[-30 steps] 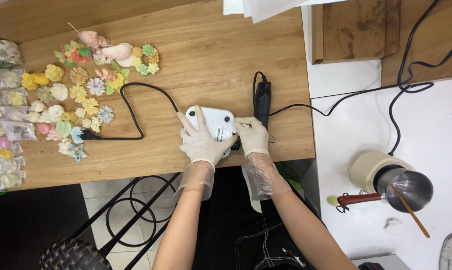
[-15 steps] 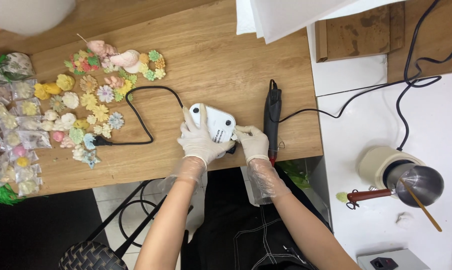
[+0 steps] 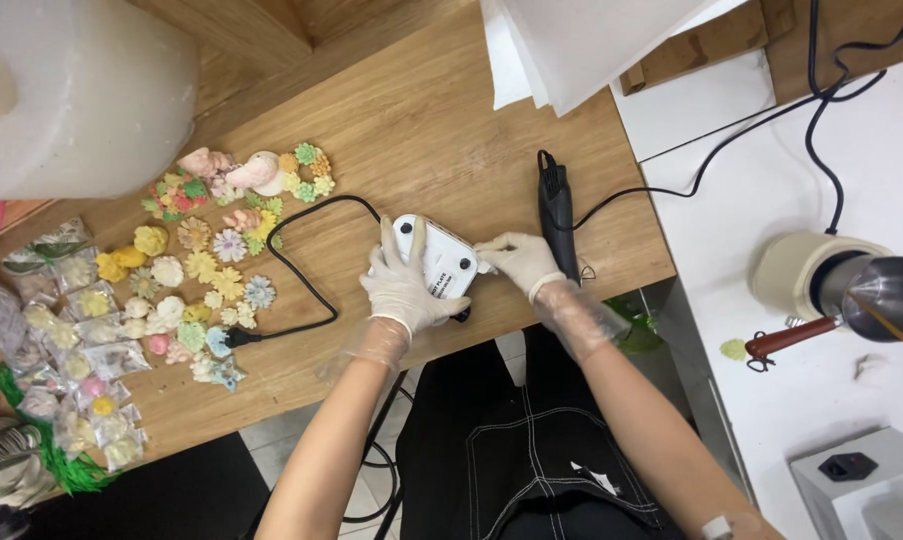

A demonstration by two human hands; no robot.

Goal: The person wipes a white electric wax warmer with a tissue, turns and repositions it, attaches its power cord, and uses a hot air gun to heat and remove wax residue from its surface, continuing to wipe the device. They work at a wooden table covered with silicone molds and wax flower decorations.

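Gloved left hand (image 3: 404,283) rests on the white device (image 3: 438,258); gloved right hand (image 3: 518,261) touches its right edge, black handpiece (image 3: 557,212) just beyond.

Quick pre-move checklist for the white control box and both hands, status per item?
1. Left hand on control box: ok, resting on its top.
2. Right hand at the box's right edge: ok, touching.
3. Box fully on the table: ok, near the front edge.
4. Black handpiece free of the hands: ok, lying beside the right hand.
5. Black cable clear of the flower shapes: not ok, its end lies among them.
6. Switch setting: cannot tell.
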